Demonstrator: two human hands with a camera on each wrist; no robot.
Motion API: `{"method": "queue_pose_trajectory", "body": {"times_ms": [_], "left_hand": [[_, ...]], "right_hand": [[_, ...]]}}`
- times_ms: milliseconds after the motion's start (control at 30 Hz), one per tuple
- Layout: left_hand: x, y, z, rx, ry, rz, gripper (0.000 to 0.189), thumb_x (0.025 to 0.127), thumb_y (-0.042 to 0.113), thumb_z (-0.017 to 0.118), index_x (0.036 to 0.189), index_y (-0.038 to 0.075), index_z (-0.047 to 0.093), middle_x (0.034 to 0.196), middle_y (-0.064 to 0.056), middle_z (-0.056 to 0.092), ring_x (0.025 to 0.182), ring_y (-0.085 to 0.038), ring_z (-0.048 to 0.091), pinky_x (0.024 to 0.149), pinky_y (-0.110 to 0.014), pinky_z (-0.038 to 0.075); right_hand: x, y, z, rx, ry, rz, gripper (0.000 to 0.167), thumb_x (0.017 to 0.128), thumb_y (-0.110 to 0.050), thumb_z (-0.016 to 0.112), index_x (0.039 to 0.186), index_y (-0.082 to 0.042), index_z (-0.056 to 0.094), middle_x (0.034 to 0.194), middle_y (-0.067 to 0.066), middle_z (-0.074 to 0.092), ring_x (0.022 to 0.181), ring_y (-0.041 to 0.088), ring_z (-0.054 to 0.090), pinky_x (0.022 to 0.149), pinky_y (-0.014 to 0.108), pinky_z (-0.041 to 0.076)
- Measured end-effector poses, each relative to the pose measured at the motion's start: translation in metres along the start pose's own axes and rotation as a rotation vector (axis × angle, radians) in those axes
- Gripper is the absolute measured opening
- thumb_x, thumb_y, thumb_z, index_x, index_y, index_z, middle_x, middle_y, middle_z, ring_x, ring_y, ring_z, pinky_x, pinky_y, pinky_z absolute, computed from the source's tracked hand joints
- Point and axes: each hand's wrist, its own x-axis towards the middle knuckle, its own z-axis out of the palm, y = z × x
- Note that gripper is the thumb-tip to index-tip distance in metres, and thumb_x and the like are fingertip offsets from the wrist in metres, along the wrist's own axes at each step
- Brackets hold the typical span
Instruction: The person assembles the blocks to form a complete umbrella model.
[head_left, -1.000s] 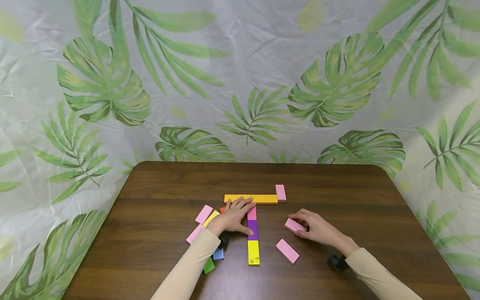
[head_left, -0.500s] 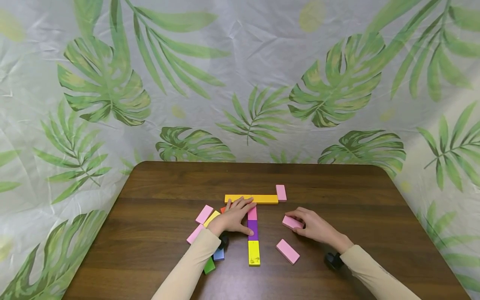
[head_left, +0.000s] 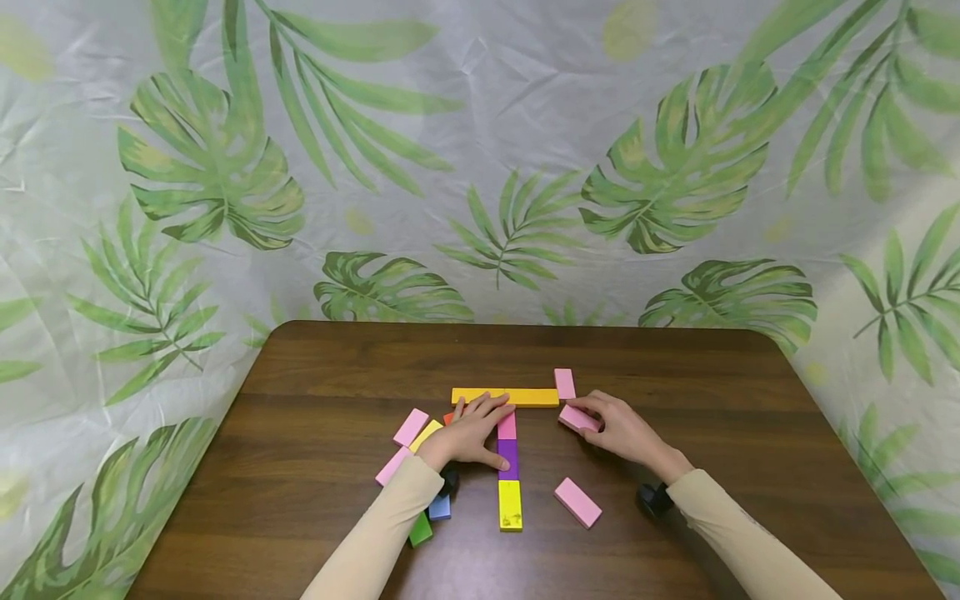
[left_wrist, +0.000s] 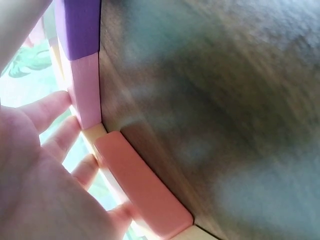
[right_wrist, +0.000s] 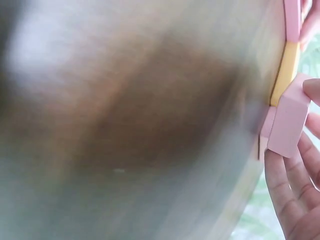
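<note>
Counter (head_left: 690,375): dark wood, bearing coloured blocks. Right hand (head_left: 626,429): fingers curled, pinching the held pink block (head_left: 580,418); we place it just near of the end pink block (head_left: 565,383), which sits at the right end of the orange row (head_left: 532,397); whether those two pinks touch we cannot tell. Left hand (head_left: 471,437): fingers spread, gripping nothing, reaching over the column's far part. Column, far to near: magenta-pink block (head_left: 507,427), purple block (head_left: 511,454), yellow block (head_left: 510,504). Right of it, nearer us: loose pink block (head_left: 577,502). Left, partly hidden by the sleeve (head_left: 382,533): we list blue block (head_left: 440,507), green block (head_left: 421,530).
</note>
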Motion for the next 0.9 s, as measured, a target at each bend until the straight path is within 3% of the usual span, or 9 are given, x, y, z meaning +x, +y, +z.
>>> {"method": "queue_pose_trajectory", "body": {"times_ms": [367,900], "left_hand": [[0.000,0.002,-0.002,0.005,-0.006,-0.007,0.092,0.078,0.047,0.075,0.151,0.014,0.029,0.158,-0.003,0.018,0.144,-0.030,0.009,0.110,-0.058,0.000],[0.001,0.000,0.001,0.009,-0.003,-0.009,0.093,0.077,0.048,0.075,0.151,0.015,0.030,0.157,-0.003,0.019,0.144,-0.030,0.010,0.110,-0.059,0.001]], "right_hand": [[0.030,0.010,-0.002,-0.009,0.085,-0.034,0.043,0.078,-0.006,0.074,0.120,0.001,0.064,0.093,0.004,0.059,0.075,0.016,0.050,0.066,0.030,0.043],[0.062,0.017,-0.007,0.033,0.127,0.071,0.045,0.080,-0.007,0.074,0.122,0.005,0.062,0.099,0.014,0.062,0.082,0.025,0.055,0.074,0.040,0.050]]}}
